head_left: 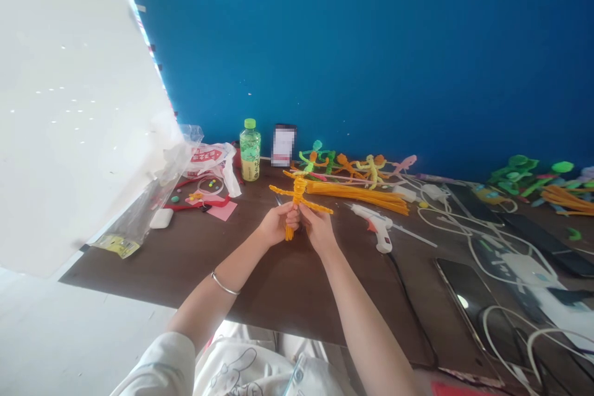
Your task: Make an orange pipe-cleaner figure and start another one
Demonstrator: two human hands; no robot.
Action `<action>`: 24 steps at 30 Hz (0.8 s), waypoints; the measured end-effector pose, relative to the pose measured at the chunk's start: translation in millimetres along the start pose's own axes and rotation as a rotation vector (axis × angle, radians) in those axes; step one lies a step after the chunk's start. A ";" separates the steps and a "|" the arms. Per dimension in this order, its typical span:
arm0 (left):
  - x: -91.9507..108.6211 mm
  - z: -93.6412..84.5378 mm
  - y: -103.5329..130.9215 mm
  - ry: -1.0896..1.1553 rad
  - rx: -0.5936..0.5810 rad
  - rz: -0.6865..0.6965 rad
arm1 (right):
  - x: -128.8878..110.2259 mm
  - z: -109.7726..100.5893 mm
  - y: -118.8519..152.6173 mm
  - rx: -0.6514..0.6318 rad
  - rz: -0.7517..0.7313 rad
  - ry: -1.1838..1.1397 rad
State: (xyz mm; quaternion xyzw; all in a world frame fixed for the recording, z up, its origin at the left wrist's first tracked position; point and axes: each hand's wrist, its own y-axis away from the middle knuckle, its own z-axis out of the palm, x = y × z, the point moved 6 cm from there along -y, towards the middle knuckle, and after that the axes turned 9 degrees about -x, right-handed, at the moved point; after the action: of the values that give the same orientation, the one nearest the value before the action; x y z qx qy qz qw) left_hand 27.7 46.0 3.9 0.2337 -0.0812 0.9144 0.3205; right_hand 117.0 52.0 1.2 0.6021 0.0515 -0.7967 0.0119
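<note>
An orange pipe-cleaner figure (298, 189) is held upright over the table, with a coiled body, two arms spread to the sides and a bundle of stems hanging below. My left hand (279, 223) pinches its lower part from the left. From the right, my right hand (316, 226) grips it too, fingers closed round the same spot. Just behind the figure lies a bundle of orange pipe cleaners (359, 194). To the right of my hands rests a white glue gun (379, 228) with an orange trigger.
A green-capped bottle (250, 151) and a propped phone (283, 145) stand at the back. Finished pipe-cleaner figures (371, 168) line the wall. Plastic bags (211, 158) and a white case (161, 218) lie left; a dark tablet (468, 303) and tangled cables lie right.
</note>
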 end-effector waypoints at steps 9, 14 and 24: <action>-6.7 2.8 5.0 0.152 -0.051 -0.188 | -4.9 6.1 2.5 -0.143 0.014 -0.036; -9.0 1.0 6.6 0.141 -0.044 -0.267 | -3.2 4.8 2.3 -0.114 0.009 -0.039; 4.8 -5.0 -1.2 -0.405 0.152 0.167 | 0.5 -5.2 -1.7 0.007 -0.032 -0.069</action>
State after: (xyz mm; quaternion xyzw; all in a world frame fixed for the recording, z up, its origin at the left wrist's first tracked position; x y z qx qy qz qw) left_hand 23.3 51.0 1.9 0.4285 -0.0938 0.8755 0.2026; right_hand 121.7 54.3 -0.5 0.5735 0.0581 -0.8172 -0.0011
